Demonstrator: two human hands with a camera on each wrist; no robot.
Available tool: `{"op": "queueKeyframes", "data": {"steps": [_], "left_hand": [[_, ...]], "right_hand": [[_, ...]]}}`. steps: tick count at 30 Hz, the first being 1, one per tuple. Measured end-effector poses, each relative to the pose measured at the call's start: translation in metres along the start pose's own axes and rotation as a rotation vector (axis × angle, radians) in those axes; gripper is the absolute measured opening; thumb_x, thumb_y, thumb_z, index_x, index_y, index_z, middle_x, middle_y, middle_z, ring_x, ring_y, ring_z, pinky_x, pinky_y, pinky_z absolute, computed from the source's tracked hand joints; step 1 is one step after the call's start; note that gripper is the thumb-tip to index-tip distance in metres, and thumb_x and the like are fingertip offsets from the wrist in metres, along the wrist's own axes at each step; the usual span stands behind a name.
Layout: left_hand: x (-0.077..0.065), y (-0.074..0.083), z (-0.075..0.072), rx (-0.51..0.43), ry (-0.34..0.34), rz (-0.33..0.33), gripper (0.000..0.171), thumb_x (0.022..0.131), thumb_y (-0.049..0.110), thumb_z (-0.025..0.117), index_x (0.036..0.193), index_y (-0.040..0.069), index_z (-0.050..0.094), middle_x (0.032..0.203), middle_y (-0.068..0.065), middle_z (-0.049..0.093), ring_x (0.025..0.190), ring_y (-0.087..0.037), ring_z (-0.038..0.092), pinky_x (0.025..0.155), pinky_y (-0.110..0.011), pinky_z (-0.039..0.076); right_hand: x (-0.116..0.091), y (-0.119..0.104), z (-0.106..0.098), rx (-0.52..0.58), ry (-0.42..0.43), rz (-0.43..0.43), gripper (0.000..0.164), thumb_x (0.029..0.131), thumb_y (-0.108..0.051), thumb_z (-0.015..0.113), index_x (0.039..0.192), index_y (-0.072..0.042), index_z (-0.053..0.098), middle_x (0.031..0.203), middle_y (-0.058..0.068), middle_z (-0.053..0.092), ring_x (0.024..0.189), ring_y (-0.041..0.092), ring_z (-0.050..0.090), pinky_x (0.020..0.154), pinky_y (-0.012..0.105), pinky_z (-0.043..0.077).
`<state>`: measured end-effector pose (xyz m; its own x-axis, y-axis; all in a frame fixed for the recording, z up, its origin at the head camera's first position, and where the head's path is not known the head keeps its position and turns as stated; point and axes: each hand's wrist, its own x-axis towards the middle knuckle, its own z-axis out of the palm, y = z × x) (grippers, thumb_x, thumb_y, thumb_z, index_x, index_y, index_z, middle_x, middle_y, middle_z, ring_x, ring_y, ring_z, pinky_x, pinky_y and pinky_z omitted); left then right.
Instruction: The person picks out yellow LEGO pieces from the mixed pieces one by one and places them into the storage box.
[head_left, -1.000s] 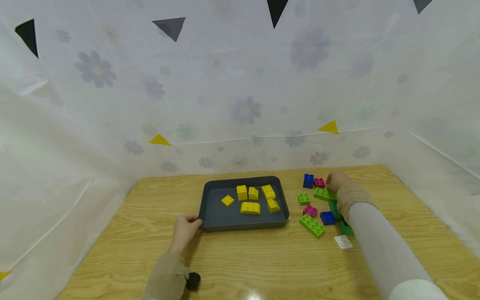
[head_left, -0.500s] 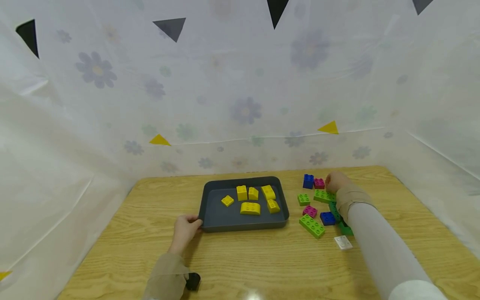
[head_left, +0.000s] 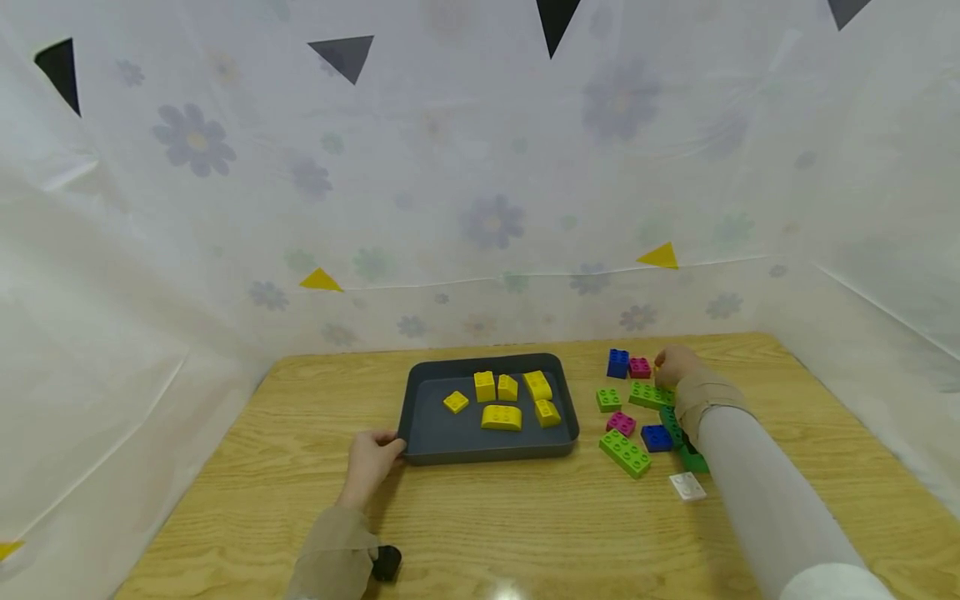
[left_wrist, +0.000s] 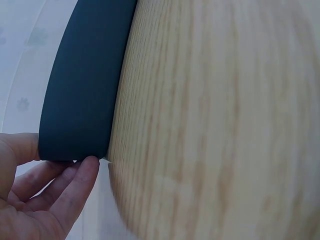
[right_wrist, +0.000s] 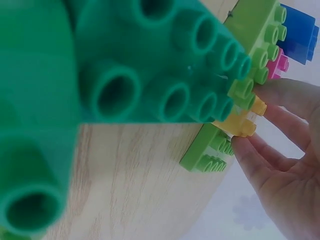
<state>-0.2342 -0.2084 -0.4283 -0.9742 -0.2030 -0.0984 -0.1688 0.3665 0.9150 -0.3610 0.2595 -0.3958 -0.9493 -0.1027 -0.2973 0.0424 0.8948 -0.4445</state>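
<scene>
My left hand (head_left: 371,462) grips the near left corner of a dark grey tray (head_left: 487,456). In the left wrist view, the thumb lies at the rim of the tray (left_wrist: 82,90) and the fingertips at its lower corner. Several yellow bricks (head_left: 501,417) sit in the tray, spaced apart. At the far right, my right hand (head_left: 677,367) pinches a yellow toy brick (right_wrist: 237,123) between thumb and fingers. That brick is close among light green bricks (right_wrist: 252,30), beside a long lime brick (head_left: 651,395). The sleeve hides part of the dark green piece (head_left: 671,423).
Loose bricks lie right of the tray: blue ones (head_left: 618,363), pink ones (head_left: 621,423), and lime ones (head_left: 625,453). A white square piece (head_left: 687,486) lies nearest the front. Behind the table (head_left: 480,517) hangs a flowered curtain (head_left: 450,167).
The right hand's fingers shift slightly among the bricks, and a bit of yellow now shows under them. The left hand and the tray stay in place.
</scene>
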Motion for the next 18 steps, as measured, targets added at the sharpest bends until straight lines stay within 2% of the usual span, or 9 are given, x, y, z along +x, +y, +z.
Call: {"op": "queueKeyframes", "data": {"steps": [18], "left_hand": [[-0.0006,0.0015,0.0005,0.002,0.011,-0.007,0.025,0.084,-0.003,0.053,0.102,-0.019,0.059,0.098,-0.032,0.059,0.075,-0.027,0.066,0.066,-0.033,0.058]], "right_hand": [[-0.0038,0.0004,-0.0035,0.044,0.025,0.013,0.044,0.084,-0.006,0.055,0.119,0.019,0.046,0.118,0.038,0.045,0.105,0.050,0.046,0.079,0.050,0.051]]}}
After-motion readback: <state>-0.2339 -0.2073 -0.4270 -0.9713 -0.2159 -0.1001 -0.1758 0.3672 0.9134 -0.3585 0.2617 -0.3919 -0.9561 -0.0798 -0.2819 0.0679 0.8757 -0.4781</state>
